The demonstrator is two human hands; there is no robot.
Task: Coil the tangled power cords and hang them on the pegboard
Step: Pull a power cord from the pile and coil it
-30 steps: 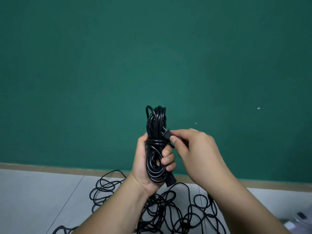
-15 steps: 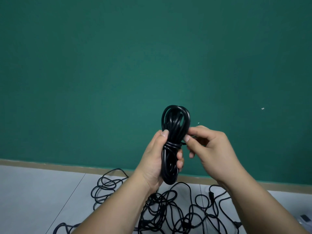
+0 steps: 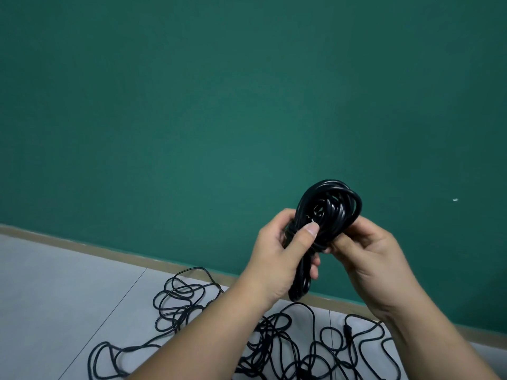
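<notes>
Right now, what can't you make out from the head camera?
Head view:
The pegboard: out of frame; only green wall shows.
Middle of the coiled cord: hidden by left hand and right hand.
The tangled cords on the floor: cut by bottom edge, crossed by forearms.

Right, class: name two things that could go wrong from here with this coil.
If the left hand or right hand loosens its grip, the coiled cord may spring apart. The tangled cords on the floor below could snag a foot when the person steps away.
</notes>
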